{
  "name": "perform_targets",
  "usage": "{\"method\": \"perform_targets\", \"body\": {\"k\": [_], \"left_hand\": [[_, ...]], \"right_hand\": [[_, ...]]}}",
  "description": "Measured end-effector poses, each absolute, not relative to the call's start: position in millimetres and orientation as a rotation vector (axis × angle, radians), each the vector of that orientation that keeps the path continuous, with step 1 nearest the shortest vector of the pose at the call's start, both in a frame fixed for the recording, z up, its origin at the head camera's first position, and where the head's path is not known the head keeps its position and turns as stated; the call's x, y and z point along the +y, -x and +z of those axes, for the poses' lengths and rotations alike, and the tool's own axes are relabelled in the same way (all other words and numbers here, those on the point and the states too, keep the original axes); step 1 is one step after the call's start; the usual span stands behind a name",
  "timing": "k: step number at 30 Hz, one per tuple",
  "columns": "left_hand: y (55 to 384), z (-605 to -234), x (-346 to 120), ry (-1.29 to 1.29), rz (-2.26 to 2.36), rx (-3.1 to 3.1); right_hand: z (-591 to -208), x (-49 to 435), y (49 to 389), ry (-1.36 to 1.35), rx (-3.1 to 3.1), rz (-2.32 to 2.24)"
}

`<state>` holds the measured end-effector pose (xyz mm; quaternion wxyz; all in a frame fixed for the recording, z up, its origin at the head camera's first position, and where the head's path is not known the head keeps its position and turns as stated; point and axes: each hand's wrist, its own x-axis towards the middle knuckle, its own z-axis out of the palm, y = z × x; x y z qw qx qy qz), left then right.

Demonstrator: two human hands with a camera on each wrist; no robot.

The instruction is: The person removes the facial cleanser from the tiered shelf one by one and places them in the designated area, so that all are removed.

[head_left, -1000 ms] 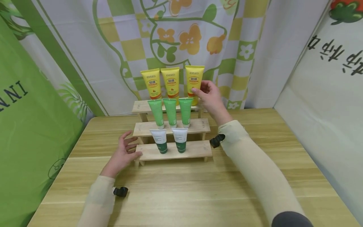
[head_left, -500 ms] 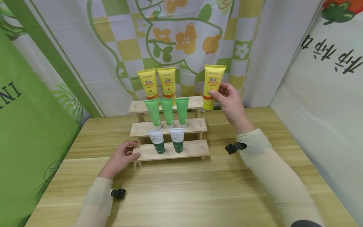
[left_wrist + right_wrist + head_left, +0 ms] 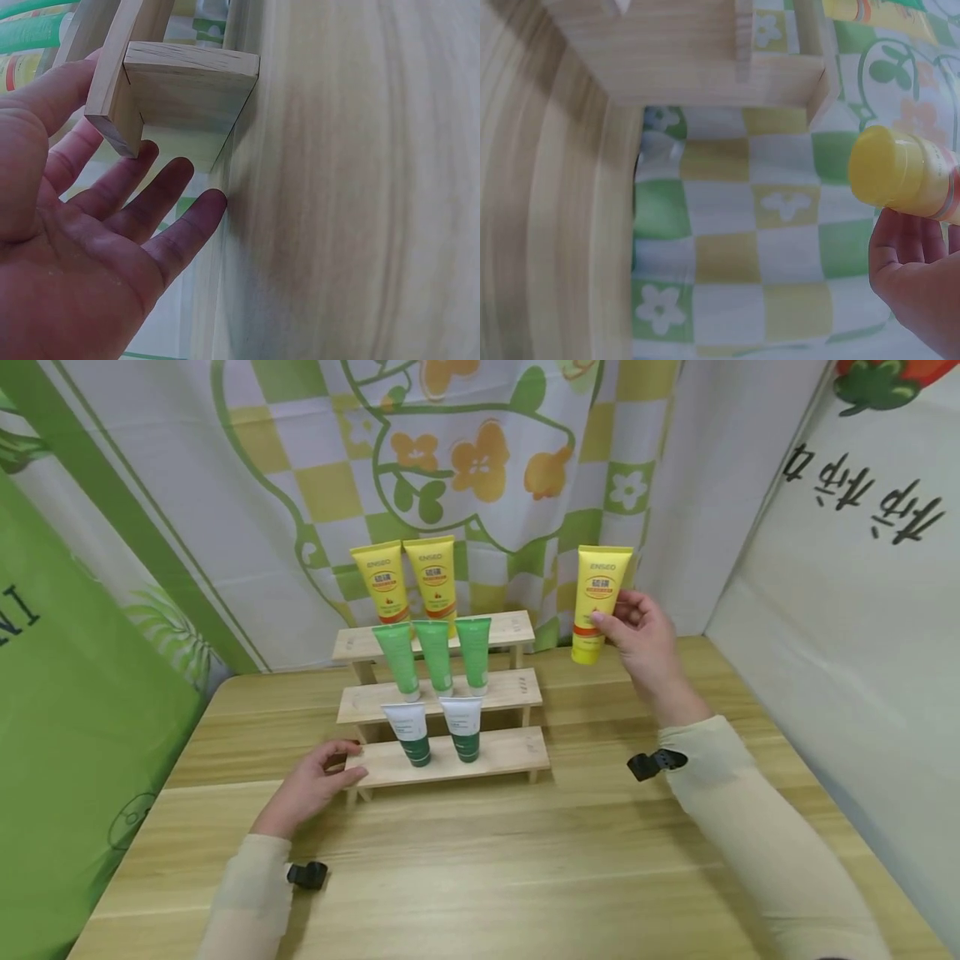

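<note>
My right hand [image 3: 649, 647] holds a yellow squeeze tube [image 3: 602, 585] upright, cap down, thumb on its front, in the air right of the three-step wooden display rack [image 3: 510, 760]. In the right wrist view the yellow cap sticks out beyond the fingers [image 3: 907, 244]. At the rack's left end, my left hand [image 3: 311, 785] touches the lowest step, thumb over its top. The left wrist view shows the other fingers [image 3: 176, 236] spread, fairly straight, beside the board end [image 3: 112, 120]. Two yellow tubes [image 3: 433, 578] stand on the top step.
Several green tubes [image 3: 474, 653] stand on the middle step, and two white-and-green tubes [image 3: 461, 727] on the lowest. The rack stands on a wood-grain table [image 3: 465, 868]. Behind it hangs a patterned curtain [image 3: 330, 493], with a green cloth [image 3: 67, 710] at the left.
The right hand has carried the third yellow tube off the top step, rightward and slightly lower, clear of the rack. The left hand stays at the rack's left end. The view has shifted slightly.
</note>
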<state>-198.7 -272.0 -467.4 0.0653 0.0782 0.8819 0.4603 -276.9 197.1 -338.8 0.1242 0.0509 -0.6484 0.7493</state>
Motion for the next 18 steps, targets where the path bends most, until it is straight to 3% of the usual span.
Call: {"method": "perform_targets", "body": {"k": [7,18], "left_hand": [[196.9,-468.6,-274.5,-0.221,1.329,2.692],[198.3,-467.0,-271.1,-0.199,1.304,2.687]], "right_hand": [[-353.8,224.1,274.9,-0.103,-1.859,2.192],[-383.9,275.7,268.8,0.215,-2.006,2.094]]}}
